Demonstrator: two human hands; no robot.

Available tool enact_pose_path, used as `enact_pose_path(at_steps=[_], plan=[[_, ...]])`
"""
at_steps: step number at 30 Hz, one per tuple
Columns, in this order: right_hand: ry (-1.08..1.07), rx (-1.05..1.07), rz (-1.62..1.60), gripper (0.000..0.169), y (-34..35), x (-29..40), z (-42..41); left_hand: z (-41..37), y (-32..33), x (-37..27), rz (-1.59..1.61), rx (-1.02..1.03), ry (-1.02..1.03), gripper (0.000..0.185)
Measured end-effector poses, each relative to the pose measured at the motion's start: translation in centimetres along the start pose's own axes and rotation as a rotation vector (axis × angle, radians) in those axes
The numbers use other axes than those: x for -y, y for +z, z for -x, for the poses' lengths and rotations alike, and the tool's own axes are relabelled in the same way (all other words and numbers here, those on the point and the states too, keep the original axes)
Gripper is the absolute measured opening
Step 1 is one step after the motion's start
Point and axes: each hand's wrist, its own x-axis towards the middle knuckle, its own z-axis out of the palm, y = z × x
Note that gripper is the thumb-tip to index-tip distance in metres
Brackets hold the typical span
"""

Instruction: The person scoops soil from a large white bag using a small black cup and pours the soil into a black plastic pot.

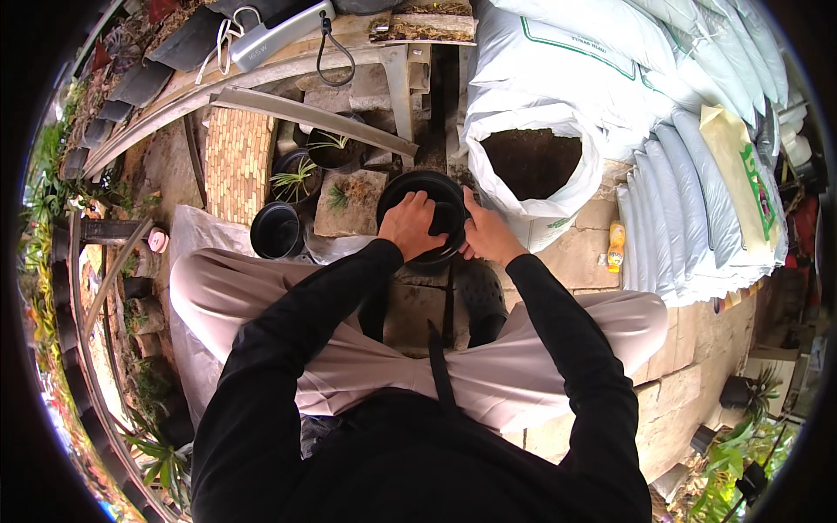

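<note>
A round black plastic plant pot (452, 199) stands on the paving between my feet. My left hand (410, 225) reaches over its near left side, with the fingers curled down inside; whether they grip anything is hidden. On the right, my right hand (489, 230) clasps the pot's rim, thumb on top. Just beyond that hand is an open white sack (482, 147) holding dark soil (533, 163). A small green seedling (338, 196) lies on a stone block (350, 219) left of the pot. Nearby stands a smaller black pot (276, 230).
Two potted spiky-leaved plants (294, 182) stand beyond the block, beside a patterned brick-like slab (239, 163). A metal bar (314, 121) slants across behind them. White filled sacks (556, 59) are piled at right, near a yellow bottle (614, 247). A power bank (281, 36) lies on the bench.
</note>
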Motion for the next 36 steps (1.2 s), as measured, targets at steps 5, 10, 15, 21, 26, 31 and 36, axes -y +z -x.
enact_pose_path(at_steps=[5,10,15,21,26,31,36], plan=[[0.025,0.013,-0.062,0.068,-0.3,0.6,0.1,-0.4,0.8,0.9,-0.008,-0.104,0.006,0.068],[0.083,0.043,-0.098,0.067,-1.1,1.8,0.5,-1.1,-0.3,1.2,-0.096,-0.121,0.079,0.068],[0.055,0.037,-0.117,0.068,-0.9,1.7,0.6,-1.6,-0.2,2.3,-0.105,-0.174,0.057,0.066],[0.052,0.035,-0.127,0.066,-0.8,1.5,0.3,-1.7,-0.9,3.3,-0.019,-0.075,-0.041,0.06],[0.013,0.028,-0.046,0.064,-1.0,1.7,0.3,-0.9,-0.3,2.7,0.017,-0.057,-0.035,0.06],[0.015,0.016,-0.026,0.065,-0.6,0.8,0.0,-0.8,-0.5,1.8,0.034,-0.14,0.039,0.062],[0.009,0.012,-0.005,0.064,-0.8,0.7,-0.1,-0.6,0.1,1.5,0.042,-0.1,0.041,0.064]])
